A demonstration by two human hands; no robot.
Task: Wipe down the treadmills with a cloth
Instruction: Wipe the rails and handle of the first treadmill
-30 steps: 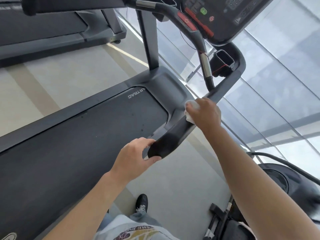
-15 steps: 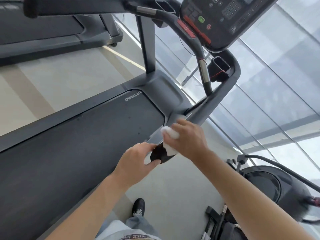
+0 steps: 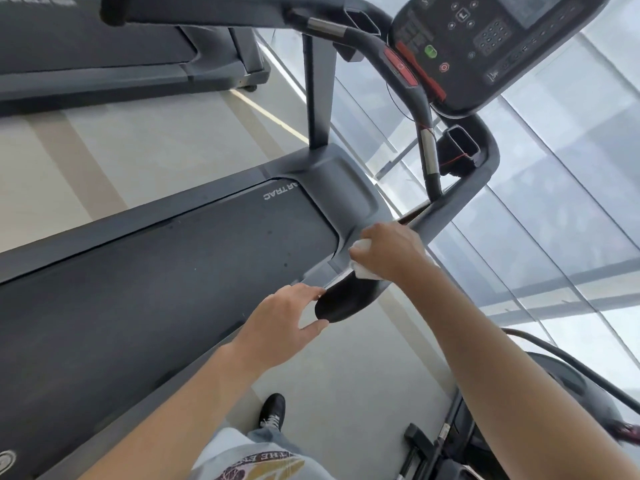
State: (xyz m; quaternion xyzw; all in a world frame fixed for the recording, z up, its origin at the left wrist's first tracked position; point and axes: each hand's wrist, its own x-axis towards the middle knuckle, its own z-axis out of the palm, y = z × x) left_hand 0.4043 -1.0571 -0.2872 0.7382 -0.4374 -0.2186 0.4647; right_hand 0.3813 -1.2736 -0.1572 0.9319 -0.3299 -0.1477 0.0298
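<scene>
A dark treadmill fills the view, with its black belt [image 3: 156, 289] on the left and its console [image 3: 485, 46] at the top right. The right side handrail [image 3: 446, 206] slopes down to a black end cap [image 3: 341, 303]. My right hand [image 3: 388, 252] is wrapped over this rail just above the cap, pressing a small white cloth [image 3: 363, 268] against it. My left hand [image 3: 280, 323] sits at the tip of the rail, thumb under and fingers over the cap, loosely cupping it.
A second treadmill [image 3: 104, 64] stands at the top left across a strip of pale floor [image 3: 138, 143]. Glass window panels [image 3: 554, 220] run along the right. Another dark exercise machine [image 3: 554, 410] is at the bottom right. My shoe [image 3: 273, 410] stands on the floor below.
My right hand with the cloth slid down the handrail toward the end cap, then moved a short way back up. My left hand stayed at the rail's tip.
</scene>
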